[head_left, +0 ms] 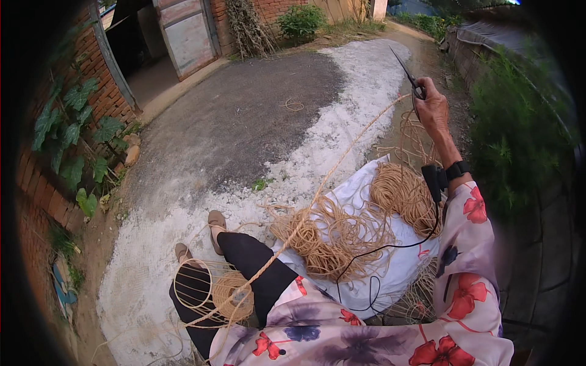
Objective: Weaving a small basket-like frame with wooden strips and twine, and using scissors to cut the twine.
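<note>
My right hand point(433, 108) is raised at the upper right, closed around dark scissors point(416, 83) whose long blades point up and away. A thick straw-coloured twisted cord point(299, 228) runs taut from beside that hand diagonally down to my lap. How the cord is held there is too small to tell. Across my dark trousers lies a small round woven piece point(227, 291) of the same fibre, joined to an open frame with a hoop point(194, 261) and thin spokes. My left hand is out of view.
At my right, a white sack point(400, 259) bears a loose tangle of cord point(323, 244) and a neater cord bundle point(403, 194). A black cable point(390, 246) trails from my wristband point(458, 170). A small cord loop point(294, 106) lies on the rough ground ahead. Brick walls and plants flank me.
</note>
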A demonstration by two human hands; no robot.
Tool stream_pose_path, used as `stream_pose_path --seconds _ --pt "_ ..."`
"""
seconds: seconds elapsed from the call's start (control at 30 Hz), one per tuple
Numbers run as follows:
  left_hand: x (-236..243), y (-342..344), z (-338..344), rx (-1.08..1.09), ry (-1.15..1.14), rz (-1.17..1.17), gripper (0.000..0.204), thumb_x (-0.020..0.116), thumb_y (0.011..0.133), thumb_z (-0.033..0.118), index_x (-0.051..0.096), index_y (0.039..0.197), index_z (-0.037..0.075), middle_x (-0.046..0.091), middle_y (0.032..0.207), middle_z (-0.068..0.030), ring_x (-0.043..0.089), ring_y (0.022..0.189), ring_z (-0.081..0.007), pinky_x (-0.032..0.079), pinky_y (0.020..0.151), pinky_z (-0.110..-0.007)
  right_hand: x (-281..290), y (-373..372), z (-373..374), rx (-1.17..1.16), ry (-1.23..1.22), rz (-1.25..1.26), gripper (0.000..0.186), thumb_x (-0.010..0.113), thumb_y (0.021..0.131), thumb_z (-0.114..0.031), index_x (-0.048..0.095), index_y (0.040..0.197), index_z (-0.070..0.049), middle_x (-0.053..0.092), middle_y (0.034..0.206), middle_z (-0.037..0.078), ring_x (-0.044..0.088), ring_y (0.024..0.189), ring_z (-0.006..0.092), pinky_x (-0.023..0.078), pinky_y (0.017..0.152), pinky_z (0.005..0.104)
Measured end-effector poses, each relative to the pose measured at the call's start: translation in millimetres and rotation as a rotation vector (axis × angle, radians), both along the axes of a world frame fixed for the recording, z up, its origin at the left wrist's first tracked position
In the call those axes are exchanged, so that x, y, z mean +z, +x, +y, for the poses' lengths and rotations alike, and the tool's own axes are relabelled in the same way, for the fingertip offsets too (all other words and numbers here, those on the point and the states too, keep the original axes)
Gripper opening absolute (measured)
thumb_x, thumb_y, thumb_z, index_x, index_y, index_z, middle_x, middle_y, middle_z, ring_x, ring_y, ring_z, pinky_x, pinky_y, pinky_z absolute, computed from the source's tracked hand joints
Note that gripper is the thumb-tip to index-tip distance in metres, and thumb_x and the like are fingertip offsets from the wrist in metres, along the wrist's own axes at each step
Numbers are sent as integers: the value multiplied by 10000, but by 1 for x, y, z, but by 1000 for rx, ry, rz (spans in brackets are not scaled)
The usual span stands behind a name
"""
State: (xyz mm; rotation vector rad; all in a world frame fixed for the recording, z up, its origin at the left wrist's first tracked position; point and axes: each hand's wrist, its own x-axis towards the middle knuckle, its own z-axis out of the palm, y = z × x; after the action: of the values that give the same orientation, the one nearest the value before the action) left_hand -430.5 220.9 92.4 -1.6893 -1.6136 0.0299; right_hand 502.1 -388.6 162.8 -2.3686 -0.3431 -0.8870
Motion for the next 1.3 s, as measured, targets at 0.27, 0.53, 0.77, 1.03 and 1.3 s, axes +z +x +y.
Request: stream_pose_path --seconds 0.27,0.53,0.77,1.03,1.3 --pt "-92 142 -25 -42 -495 -468 494 753 657 232 622 1133 220 605 1090 -137 586 1022 -348 501 825 -443 -18 80 -54 225 283 -8 281 616 883 -183 560 1145 -99 539 700 -30 523 605 65 417 528 237" --pt "-87 316 -181 -976 -1163 -750 492 650 792 162 532 1268 117 516 1230 -131 486 1148 -303 377 1002 -380 -44 134 -67 163 102 -25 324 576 917 -264 554 1168 -61 602 853 28 543 691 88 430 596 270" --pt "-97 345 -188 -1115 -1000 -803 127 698 766 136 705 853 45 615 939 -110 550 910 -284 432 816 -383 -39 73 -53 223 389 27 196 645 847 -192 584 1003 -91 591 693 0 570 615 100 436 542 291" --pt "-86 191 -27 -371 -653 -2050 233 578 905 382 565 966 158 385 600 82 393 476 -25 325 410 -190 -52 31 -49 -180 210 105 286 643 788 -229 621 1063 -153 689 893 110 661 834 283 489 709 391" --pt "-52 82 32 -121 -485 -2000 213 569 898 343 595 973 146 428 646 59 393 516 -51 295 443 -211 -98 39 -93 -345 105 273 328 654 751 -271 632 1057 -153 682 936 138 654 887 320 494 738 413"
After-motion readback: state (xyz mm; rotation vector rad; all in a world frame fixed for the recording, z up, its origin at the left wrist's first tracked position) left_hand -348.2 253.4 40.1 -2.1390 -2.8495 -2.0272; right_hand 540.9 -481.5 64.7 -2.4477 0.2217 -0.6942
